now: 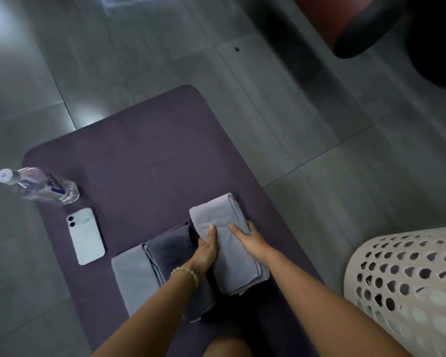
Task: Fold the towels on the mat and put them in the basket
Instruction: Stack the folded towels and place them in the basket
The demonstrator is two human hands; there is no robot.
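A purple mat (144, 155) lies on a grey tiled floor (319, 150), and it carries all three towels. The folded light grey towel (232, 256) lies near the right edge of the mat, in its near half, as a long, narrow, multi-layer stack with its layered edges facing right. The left hand (206, 249) grips the left long edge of this towel: the thumb lies flat on top and the fingers are tucked under the edge, out of view. The right hand (250, 240) grips the opposite long edge, with the thumb on top and the fingers curled round the stacked layers. A dark grey towel (170, 251), also folded, lies just to the left, touching the left hand and partly covered by the left forearm. A second light grey towel (131, 274) lies folded on the far side of the dark one, partly beneath it. A beaded bracelet (187, 273) sits on the left wrist. Near the left edge of the mat a white phone (86, 237) lies camera side up. A clear plastic bottle (40, 186) stands at that edge, beyond the phone. The white perforated basket (407, 279) stands on the floor, off the right edge of the mat and apart from the towels.
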